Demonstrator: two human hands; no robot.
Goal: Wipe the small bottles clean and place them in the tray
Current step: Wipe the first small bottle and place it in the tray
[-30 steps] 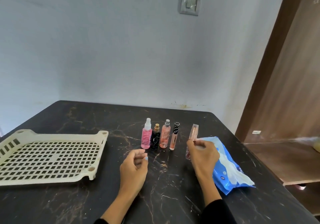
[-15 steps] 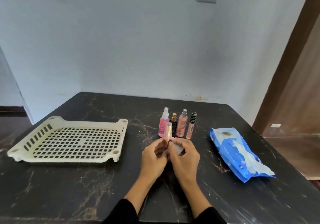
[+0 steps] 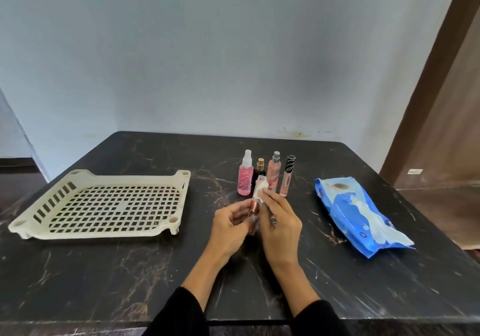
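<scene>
My left hand [image 3: 230, 225] grips a slim clear tube bottle with a copper collar [image 3: 253, 207], held upright over the middle of the black marble table [image 3: 130, 270]. My right hand [image 3: 279, 221] presses a small white wipe [image 3: 260, 189] against the tube's upper part. Behind my hands stands a row of small bottles: a pink spray bottle [image 3: 245, 177], a short black bottle with a gold cap [image 3: 259, 170], a peach spray bottle [image 3: 274, 172] and a thin gloss tube with a black cap [image 3: 287, 177]. The cream slotted tray [image 3: 109, 205] lies to the left with nothing in it.
A blue pack of wet wipes [image 3: 355, 209] lies on the table's right side, its flap torn open. The table stands against a pale wall. A brown wooden door frame [image 3: 428, 81] is at the right.
My right hand brought the slim tube from beside the wipes pack to the centre. My left hand took hold of it, and the white wipe now rubs its upper part.
</scene>
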